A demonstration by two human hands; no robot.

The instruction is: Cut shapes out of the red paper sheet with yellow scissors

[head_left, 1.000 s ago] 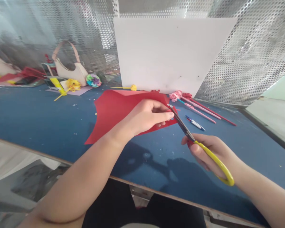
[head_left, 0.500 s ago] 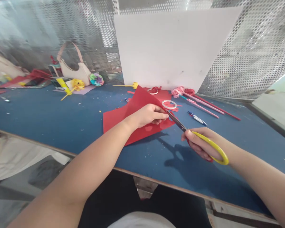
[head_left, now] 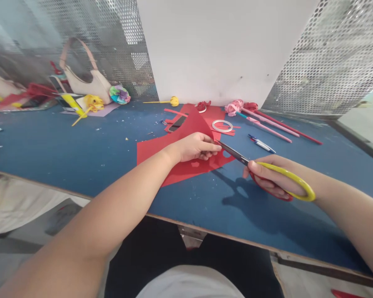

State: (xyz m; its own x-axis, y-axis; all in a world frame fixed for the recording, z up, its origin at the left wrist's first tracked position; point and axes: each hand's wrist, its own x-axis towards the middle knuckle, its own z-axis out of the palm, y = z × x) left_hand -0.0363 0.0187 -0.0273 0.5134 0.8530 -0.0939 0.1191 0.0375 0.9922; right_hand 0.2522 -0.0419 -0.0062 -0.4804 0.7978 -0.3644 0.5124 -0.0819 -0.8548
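Note:
My left hand (head_left: 200, 147) is closed on a sheet of red paper (head_left: 152, 153), pinching it near its right edge. Part of the sheet stands up behind the fingers, and holes show in its lower right part. My right hand (head_left: 269, 176) grips a pair of scissors (head_left: 236, 154) with one yellow and one red handle loop. The dark blades point left, and their tips meet the paper right beside my left fingertips. How far the blades are apart I cannot tell.
Behind the sheet lie a phone (head_left: 178, 123), a white tape ring (head_left: 222, 126) and red paper pieces. Pink and red paper roses (head_left: 234, 107) on stems and a pen (head_left: 261, 143) lie to the right. A handbag (head_left: 87, 85) and yellow flower (head_left: 93, 103) stand far left on the blue table (head_left: 112, 165).
The scissors and my right hand have shifted slightly right, with the handles spread wider. The raised paper sits lower, uncovering the phone behind it. The whole view has tilted down a little.

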